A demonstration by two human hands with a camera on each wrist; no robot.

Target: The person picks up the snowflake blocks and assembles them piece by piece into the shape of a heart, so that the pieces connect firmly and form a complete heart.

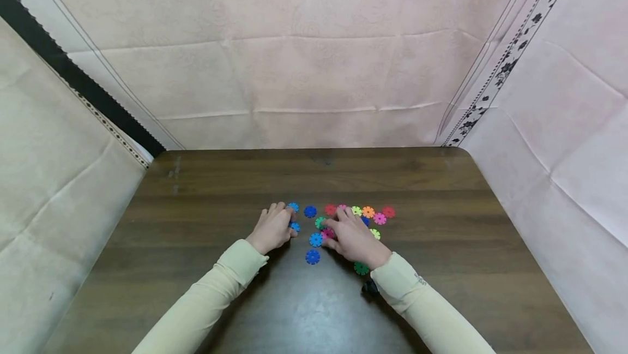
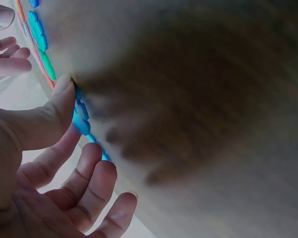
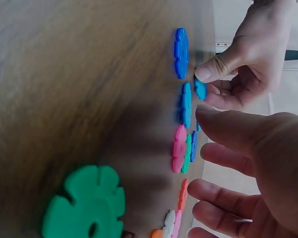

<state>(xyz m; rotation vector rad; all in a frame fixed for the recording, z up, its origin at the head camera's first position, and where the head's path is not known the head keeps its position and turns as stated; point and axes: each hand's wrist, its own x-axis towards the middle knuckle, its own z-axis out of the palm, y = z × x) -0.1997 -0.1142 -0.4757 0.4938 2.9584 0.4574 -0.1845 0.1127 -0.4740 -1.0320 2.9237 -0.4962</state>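
My left hand (image 1: 271, 229) pinches a light blue flower-shaped plastic disc (image 1: 295, 226) between thumb and index finger, low over the table. The left wrist view shows this light blue disc (image 2: 81, 119) on edge at the fingertips, the other fingers loosely bent. Another light blue disc (image 1: 293, 207) lies just beyond that hand. Over the group on the right hovers my right hand (image 1: 355, 238), fingers spread and holding nothing. Near its thumb and index finger lie a pink disc (image 1: 327, 233), a green disc (image 1: 320, 223) and a light blue disc (image 1: 316, 240). The hand hides some discs.
Two blue discs, one farther back (image 1: 310, 211) and one nearer (image 1: 312, 257), lie between the hands. Red (image 1: 388, 212), orange (image 1: 368, 212) and several other discs spread at the right. A green disc (image 1: 361, 268) sits under the right wrist. Cloth (image 1: 314, 81) hangs behind the wooden table (image 1: 221, 179).
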